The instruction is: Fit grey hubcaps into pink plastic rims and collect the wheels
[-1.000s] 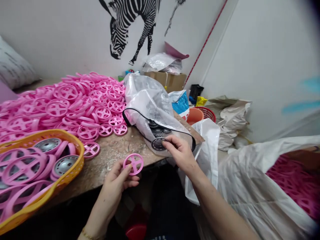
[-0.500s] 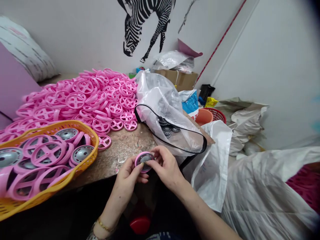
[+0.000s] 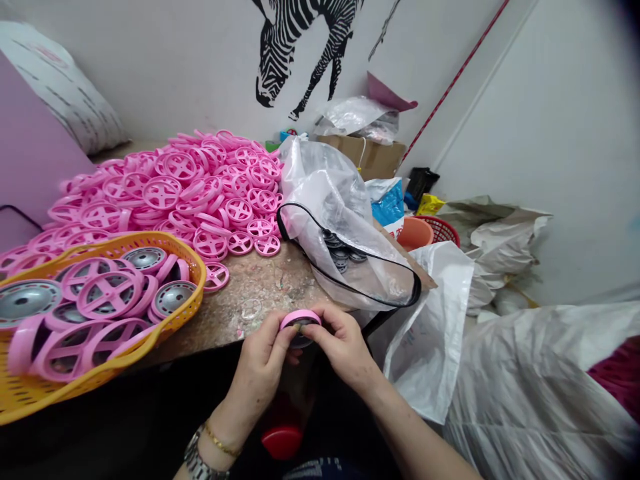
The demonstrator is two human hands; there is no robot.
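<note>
A small toy wheel [image 3: 301, 317], a pink ring with a grey hubcap in it, is held between my two hands just past the table's front edge. My left hand [image 3: 265, 348] grips its left side, thumb on the grey face. From the right, my right hand [image 3: 342, 337] grips it too, with the thumb pressing on the hubcap. The fingers behind the wheel are mostly hidden. To the left stands a yellow basket [image 3: 193, 308] holding several pink wheels with grey hubcaps. Behind it is a big heap of pink wheel rings [image 3: 200, 190].
A clear plastic bag [image 3: 320, 180] with grey hubcaps lies on the worn table [image 3: 225, 317]. White sacks [image 3: 505, 380] stand on the right, with an orange tub [image 3: 416, 233] and red basket [image 3: 440, 230] behind. A red round object [image 3: 281, 441] is below my hands.
The wheel has tipped, so its pink rim now faces up more. Both hands still grip it, thumbs on the hubcap. The whole view has shifted slightly.
</note>
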